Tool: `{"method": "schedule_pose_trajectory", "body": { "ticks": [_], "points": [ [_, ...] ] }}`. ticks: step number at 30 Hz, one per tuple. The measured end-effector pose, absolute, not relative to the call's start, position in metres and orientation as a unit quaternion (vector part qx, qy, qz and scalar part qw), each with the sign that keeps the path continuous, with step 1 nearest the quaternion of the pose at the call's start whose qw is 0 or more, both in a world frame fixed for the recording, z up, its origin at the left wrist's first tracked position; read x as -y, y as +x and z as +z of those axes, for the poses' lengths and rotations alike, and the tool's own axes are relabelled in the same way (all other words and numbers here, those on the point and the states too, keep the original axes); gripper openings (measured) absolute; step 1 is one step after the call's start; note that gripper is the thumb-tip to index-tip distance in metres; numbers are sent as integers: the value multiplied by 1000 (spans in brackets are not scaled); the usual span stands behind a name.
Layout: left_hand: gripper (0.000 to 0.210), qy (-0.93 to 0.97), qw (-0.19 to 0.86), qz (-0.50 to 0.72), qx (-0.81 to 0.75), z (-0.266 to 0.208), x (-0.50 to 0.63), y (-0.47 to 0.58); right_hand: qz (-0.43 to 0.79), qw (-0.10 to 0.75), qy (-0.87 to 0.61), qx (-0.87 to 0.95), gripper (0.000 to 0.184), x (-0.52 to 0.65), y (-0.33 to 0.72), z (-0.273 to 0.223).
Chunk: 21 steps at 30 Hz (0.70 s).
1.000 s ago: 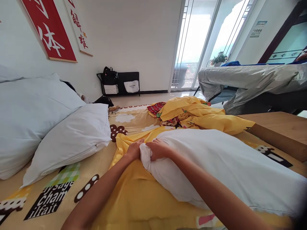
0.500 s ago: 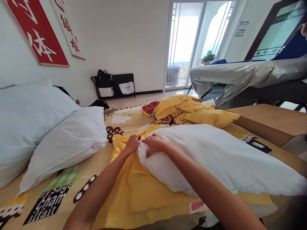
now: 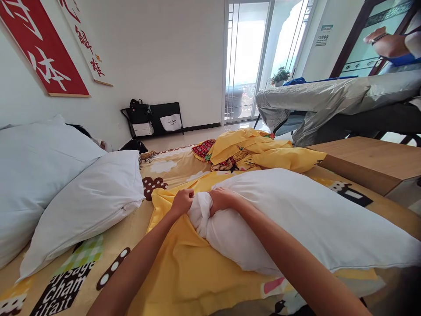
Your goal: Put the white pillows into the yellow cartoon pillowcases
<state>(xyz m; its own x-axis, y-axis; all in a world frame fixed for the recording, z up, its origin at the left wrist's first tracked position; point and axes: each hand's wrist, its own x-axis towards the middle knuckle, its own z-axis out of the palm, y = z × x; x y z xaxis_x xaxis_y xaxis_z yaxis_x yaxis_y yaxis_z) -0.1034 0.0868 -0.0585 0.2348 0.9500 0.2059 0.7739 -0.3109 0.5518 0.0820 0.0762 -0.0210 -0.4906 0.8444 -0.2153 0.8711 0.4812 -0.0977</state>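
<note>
A plump white pillow lies on a flat yellow pillowcase spread over the bed. My right hand is closed on the bunched near-left end of the pillow, its fingertips sunk out of sight in the cloth. Just left of it, my left hand makes a fist against the tip of the same white bunch, above the pillowcase's edge. Twisted white fabric shows between both hands. What lies inside the left fist is mostly hidden; it appears to grip the pillow's corner.
Two more white pillows, one in front, lean at the left of the patterned bed sheet. Crumpled yellow bedding lies beyond my hands. A wooden box stands at right, near a plastic-covered table. Another person's arm shows behind it.
My right hand has shifted slightly right, and more bunched white cloth shows between my hands. The view has turned a little. Another person's arm has come further into view.
</note>
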Motion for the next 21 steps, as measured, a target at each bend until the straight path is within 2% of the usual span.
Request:
{"method": "schedule_pose_trajectory", "body": {
  "ticks": [7,15,21],
  "points": [
    [12,776,140,217,-576,-47,-113,-74,-85,81,510,-852,52,-49,58,-17],
    [8,764,160,286,-556,-37,-91,-70,-115,112,576,-802,73,-76,58,-17],
    [8,741,182,301,-573,-36,-68,-78,-71,62,612,-785,55,-70,37,-14]
  ]
}}
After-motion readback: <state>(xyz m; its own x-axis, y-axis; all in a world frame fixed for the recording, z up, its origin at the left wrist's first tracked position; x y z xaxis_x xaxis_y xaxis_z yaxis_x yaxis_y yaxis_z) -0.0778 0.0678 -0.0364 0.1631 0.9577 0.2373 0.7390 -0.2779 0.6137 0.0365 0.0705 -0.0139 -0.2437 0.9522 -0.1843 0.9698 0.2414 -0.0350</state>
